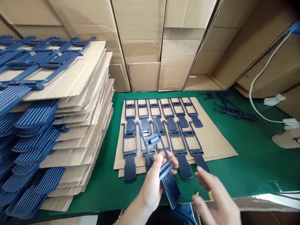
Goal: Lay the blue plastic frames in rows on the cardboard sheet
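My left hand is closed around a dark blue plastic bracket, a long open frame with two hooked arms, a crosspiece and a ribbed paddle end. The bracket is tilted, its hooked arms pointing away from me. To its right, my right hand hovers near the table's front edge, thumb and fingers apart, holding nothing. Beyond my hands a cardboard sheet bears two rows of the same brackets, among them one at the right of the near row. The held bracket hides part of that row.
At left rises a tall stack of cardboard sheets layered with blue brackets. Several loose brackets lie at the back right of the green table. Cardboard boxes wall the back. A white cable hangs at right.
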`<state>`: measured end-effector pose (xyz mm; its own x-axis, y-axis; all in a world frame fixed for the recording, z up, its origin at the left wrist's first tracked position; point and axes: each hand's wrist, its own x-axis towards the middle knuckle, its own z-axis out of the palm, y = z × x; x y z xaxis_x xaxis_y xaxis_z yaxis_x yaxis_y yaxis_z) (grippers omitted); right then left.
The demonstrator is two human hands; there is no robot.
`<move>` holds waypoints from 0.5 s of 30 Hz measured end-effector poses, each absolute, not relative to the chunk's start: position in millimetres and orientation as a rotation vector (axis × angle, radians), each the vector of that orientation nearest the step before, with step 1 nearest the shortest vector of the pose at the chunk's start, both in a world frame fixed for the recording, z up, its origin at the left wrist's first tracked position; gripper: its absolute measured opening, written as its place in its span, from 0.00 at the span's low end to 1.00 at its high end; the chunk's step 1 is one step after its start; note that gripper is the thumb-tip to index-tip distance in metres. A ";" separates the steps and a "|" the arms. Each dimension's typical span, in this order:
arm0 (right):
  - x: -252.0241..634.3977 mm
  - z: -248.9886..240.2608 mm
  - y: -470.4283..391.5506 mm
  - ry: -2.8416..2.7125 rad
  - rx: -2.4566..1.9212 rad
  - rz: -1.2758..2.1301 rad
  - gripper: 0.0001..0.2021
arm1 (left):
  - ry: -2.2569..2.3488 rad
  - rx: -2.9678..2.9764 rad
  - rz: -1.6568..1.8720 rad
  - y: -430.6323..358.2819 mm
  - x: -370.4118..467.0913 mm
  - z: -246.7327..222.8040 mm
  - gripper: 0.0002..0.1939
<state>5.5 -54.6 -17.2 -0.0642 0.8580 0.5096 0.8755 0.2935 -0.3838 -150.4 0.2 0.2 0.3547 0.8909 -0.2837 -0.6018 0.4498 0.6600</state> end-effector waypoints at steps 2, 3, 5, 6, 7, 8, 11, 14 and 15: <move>-11.2 -12.3 -54.9 -2.056 -1.399 0.067 0.22 | 0.668 0.462 1.033 -1.8 -143.7 -2.6 0.21; -18.6 -12.0 -54.3 -2.085 -1.375 0.085 0.22 | 0.661 0.451 1.042 -2.7 -141.3 -4.2 0.20; -29.6 -14.6 -53.0 -2.082 -1.372 0.067 0.18 | 0.673 0.476 1.069 -4.9 -138.7 -6.9 0.18; -32.7 -16.8 -53.0 -2.067 -1.373 0.062 0.17 | 0.683 0.522 1.077 -6.4 -138.3 -7.9 0.18; -34.3 -19.0 -53.5 -2.039 -1.381 0.080 0.15 | 0.689 0.585 1.084 -8.2 -138.7 -8.4 0.19; -34.2 -21.1 -54.6 -1.989 -1.410 0.131 0.14 | 0.692 0.660 1.081 -10.5 -139.6 -8.3 0.23; -24.3 -24.2 -57.8 -1.702 -1.600 0.550 0.12 | 0.688 0.925 0.975 -19.1 -146.0 -5.7 0.46; 2.0 -21.8 -51.2 -1.271 -1.669 1.023 0.17 | 0.667 1.208 0.764 -26.0 -157.0 -2.2 0.53; 14.2 -20.8 -45.9 -1.140 -1.648 1.067 0.20 | 0.641 1.290 0.686 -27.3 -161.1 -1.6 0.51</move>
